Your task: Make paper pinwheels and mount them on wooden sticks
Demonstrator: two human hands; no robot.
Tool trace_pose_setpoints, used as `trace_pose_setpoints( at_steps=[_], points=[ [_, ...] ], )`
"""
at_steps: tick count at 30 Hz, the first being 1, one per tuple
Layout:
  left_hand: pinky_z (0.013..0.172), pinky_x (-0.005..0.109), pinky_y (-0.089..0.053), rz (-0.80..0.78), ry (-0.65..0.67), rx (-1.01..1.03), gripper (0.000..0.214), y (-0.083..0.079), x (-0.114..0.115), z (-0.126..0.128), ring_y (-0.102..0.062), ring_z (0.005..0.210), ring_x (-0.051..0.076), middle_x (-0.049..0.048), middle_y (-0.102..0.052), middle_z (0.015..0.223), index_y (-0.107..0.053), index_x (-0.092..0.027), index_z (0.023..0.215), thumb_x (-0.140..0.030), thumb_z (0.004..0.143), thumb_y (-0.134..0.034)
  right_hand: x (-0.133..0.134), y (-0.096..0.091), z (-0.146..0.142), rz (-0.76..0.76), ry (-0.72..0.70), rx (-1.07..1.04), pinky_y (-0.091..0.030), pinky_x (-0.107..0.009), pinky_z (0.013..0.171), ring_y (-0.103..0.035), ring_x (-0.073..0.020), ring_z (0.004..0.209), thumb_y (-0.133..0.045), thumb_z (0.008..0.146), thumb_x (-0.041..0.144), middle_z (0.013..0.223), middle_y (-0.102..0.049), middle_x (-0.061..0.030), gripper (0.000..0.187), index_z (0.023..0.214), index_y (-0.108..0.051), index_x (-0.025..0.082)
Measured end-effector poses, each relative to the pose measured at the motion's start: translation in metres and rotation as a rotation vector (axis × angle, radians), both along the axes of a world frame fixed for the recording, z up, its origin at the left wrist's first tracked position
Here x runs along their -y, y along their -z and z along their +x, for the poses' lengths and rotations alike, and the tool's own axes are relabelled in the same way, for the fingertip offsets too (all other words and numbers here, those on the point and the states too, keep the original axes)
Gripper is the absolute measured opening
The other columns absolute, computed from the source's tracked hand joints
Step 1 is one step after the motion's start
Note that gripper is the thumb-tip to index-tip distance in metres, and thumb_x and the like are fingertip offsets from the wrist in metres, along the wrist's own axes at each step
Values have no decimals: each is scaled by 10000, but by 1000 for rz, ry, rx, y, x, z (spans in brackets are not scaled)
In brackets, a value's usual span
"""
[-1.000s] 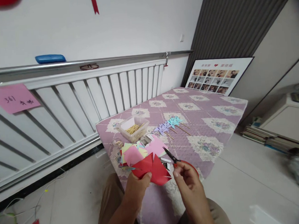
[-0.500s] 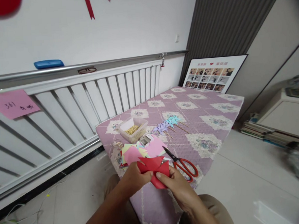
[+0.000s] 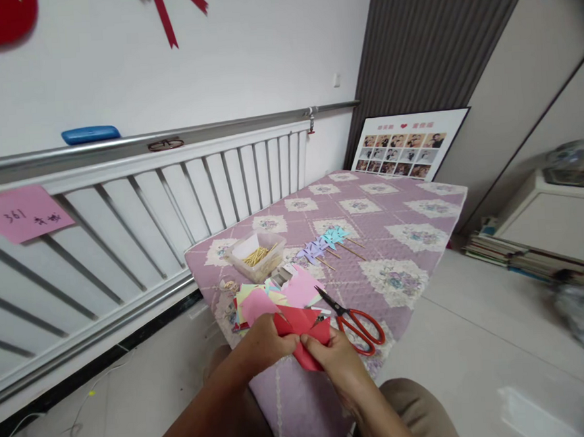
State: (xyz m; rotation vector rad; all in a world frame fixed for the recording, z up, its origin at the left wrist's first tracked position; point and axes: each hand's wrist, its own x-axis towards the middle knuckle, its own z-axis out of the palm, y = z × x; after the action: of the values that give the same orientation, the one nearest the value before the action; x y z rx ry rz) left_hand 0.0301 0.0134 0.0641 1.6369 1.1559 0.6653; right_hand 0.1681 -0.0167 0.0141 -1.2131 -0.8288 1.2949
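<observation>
A piece of red paper (image 3: 298, 319) with cuts in its edges is held over the near end of the table. My left hand (image 3: 270, 342) grips its left side, and my right hand (image 3: 333, 356) grips its right side, the thumbs close together near the middle. Beside my right hand lie scissors (image 3: 352, 321) with red-orange handles, blades pointing to the far left. Behind the red paper are pink paper (image 3: 301, 286) and a stack of coloured paper sheets (image 3: 250, 295). Farther back lie several purple pinwheels (image 3: 313, 249) and turquoise pinwheels (image 3: 335, 235) on thin sticks.
A clear plastic box (image 3: 263, 270) of thin wooden sticks (image 3: 256, 256) stands at the table's left. The patterned tablecloth (image 3: 402, 238) covers the table, which adjoins a white radiator (image 3: 250, 175). A framed photo board (image 3: 411, 145) leans at the far end.
My thumbs have drawn closer together at the middle of the red paper, and its left part looks more folded inward. The camera view has shifted slightly.
</observation>
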Motion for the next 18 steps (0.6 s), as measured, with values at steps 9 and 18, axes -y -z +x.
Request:
trace_pose_setpoints(
  at_steps=[9,18],
  points=[
    [585,225,-396,-329,-409,551,295,42,3,-4,-549,698,136,37,-647,867,-654,-181,905,-384,690,-647,-6,18,3,-93,109,-25,-440,-256,488,-585,-165,492,-698,651,359,600,-695,-1,192,709,-676,178],
    [591,233,-415,-494,-583,813,447,75,39,33,-573,694,128,36,-656,815,-659,-156,838,-450,534,-805,-3,20,-5,-62,100,-90,-478,-279,560,-620,-182,558,-719,668,373,656,-713,-8,221,744,-653,176]
  ],
)
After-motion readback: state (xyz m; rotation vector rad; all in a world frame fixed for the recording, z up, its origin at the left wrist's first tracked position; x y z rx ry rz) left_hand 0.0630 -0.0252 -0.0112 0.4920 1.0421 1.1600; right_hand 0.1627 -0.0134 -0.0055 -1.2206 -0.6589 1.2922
